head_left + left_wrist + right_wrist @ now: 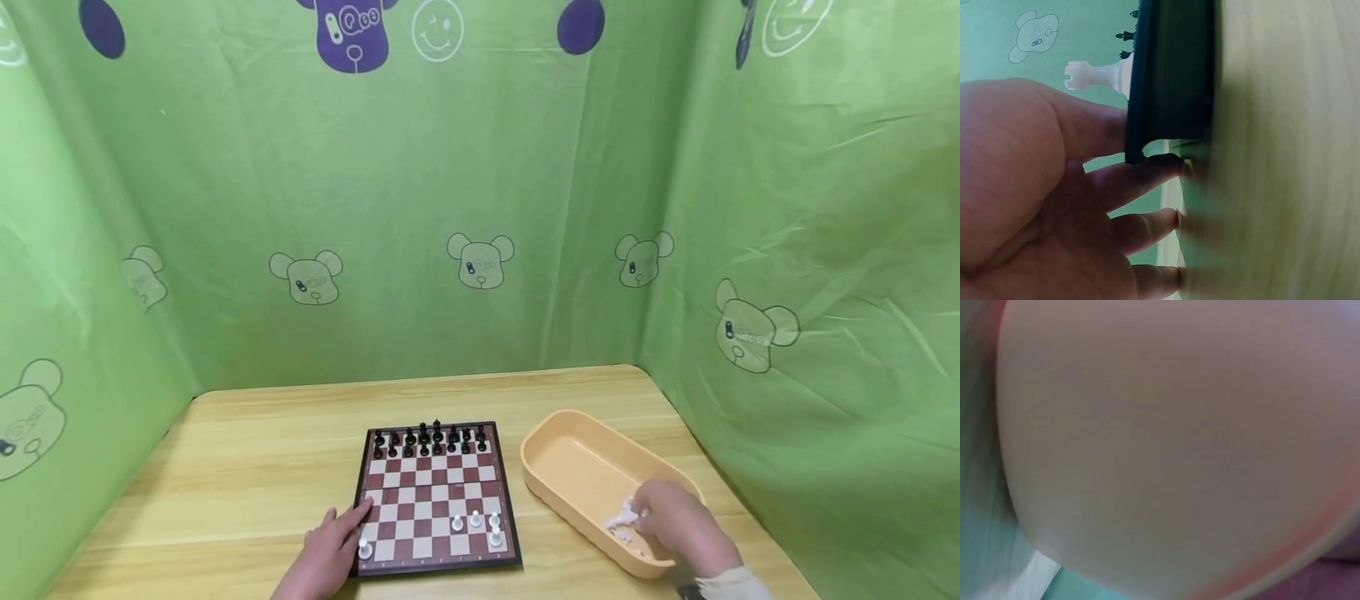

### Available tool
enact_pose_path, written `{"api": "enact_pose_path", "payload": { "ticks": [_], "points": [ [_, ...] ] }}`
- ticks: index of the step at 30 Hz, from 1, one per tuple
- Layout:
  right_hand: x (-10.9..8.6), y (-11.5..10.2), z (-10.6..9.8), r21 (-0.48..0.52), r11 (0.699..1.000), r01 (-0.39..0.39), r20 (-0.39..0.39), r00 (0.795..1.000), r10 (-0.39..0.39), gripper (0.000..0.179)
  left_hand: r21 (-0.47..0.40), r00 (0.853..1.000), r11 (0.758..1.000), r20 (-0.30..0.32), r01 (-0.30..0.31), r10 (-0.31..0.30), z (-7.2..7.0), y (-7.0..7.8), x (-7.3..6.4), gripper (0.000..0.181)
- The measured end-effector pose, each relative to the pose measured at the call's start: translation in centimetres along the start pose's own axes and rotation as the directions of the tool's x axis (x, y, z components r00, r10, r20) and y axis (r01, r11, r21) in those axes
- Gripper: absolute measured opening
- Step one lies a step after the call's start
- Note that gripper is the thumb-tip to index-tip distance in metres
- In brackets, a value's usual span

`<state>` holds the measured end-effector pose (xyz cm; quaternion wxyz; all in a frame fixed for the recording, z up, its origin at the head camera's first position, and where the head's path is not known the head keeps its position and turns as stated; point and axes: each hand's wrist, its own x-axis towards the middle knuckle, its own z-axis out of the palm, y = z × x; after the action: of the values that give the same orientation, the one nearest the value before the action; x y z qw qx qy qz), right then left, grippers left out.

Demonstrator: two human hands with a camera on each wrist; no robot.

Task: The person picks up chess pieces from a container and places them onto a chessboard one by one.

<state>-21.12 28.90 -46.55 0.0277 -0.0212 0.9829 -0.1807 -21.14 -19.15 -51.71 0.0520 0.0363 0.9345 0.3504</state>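
A chessboard (423, 508) lies on the table with black chess pieces (423, 437) lined up in two rows along its far side. A white rook (1094, 75) stands at the near left corner. Several white pieces (495, 537) stand near the right side. My left hand (326, 550) rests at the board's left edge, its thumb against the rim and its other fingers extended to the table. Inside the orange tray (547, 492), my right hand (675, 517) reaches down among loose white chess pieces (622, 517). Its fingertips are hidden; the right wrist view shows mostly the tray wall (1166, 450), very close.
The wooden table (262, 467) carries the board in the middle and the tray to its right. Green curtains (420, 167) with bear prints enclose the back and both sides.
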Motion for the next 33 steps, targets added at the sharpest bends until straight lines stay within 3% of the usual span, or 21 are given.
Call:
{"api": "enact_pose_path", "payload": {
  "ticks": [6,11,14,20,27,33],
  "points": [
    [-0.1,0.0,-0.3,0.058,0.997,-0.056,-0.008,0.998,0.056,0.026,-0.006,1.000,1.000,-0.005,-0.007,0.006,0.1,-0.1,-0.1,0.043],
    [-0.2,-0.2,-1.0,0.075,0.993,-0.087,-0.025,0.996,0.089,0.012,-0.005,1.000,1.000,-0.010,-0.006,0.006,0.1,-0.1,-0.1,0.043],
    [-0.2,-0.4,-1.5,0.078,0.995,-0.059,-0.064,0.996,0.064,0.008,-0.008,1.000,1.000,-0.015,-0.006,0.005,0.0,-0.1,-0.1,0.043],
    [-0.3,-1.7,-2.1,0.110,0.994,0.005,-0.153,0.988,0.012,0.022,-0.009,1.000,1.000,-0.021,-0.007,0.007,-0.1,0.0,-0.3,0.043],
    [-0.1,-4.1,-2.6,0.237,0.971,0.027,-0.235,0.972,0.031,0.039,-0.019,1.000,1.000,-0.006,0.008,-0.008,0.0,-0.1,-0.2,0.044],
    [0.2,-6.7,-2.4,0.303,0.951,0.062,-0.267,0.964,0.022,0.039,-0.021,1.000,1.000,-0.011,-0.004,0.004,0.0,-0.2,-0.2,0.044]
  ]
}}
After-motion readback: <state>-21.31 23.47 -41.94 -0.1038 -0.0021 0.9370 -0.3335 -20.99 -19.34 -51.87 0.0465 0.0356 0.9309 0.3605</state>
